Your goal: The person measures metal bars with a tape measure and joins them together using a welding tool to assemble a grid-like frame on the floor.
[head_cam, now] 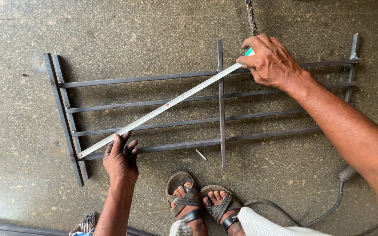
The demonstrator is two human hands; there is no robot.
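Tape measure (162,106) runs diagonally across the metal grille (206,109) lying on the floor (22,144). Left hand (120,158), palm down, pins its end at the grille's near-left corner; right hand (271,61), arm outstretched, grips its case at the far bar.

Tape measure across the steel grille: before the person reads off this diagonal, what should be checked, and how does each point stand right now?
1. End of the tape measure seated at the lower left corner of the steel grille: ok, the left hand presses it there.
2. Tape pulled straight, no sag: ok.
3. Far end at the upright bar's upper joint: cannot tell, the right hand covers it.
4. Grille flat on the concrete floor: ok.
5. Feet in sandals off the frame: ok.
6. Cable away from the grille: ok, lying at lower right.
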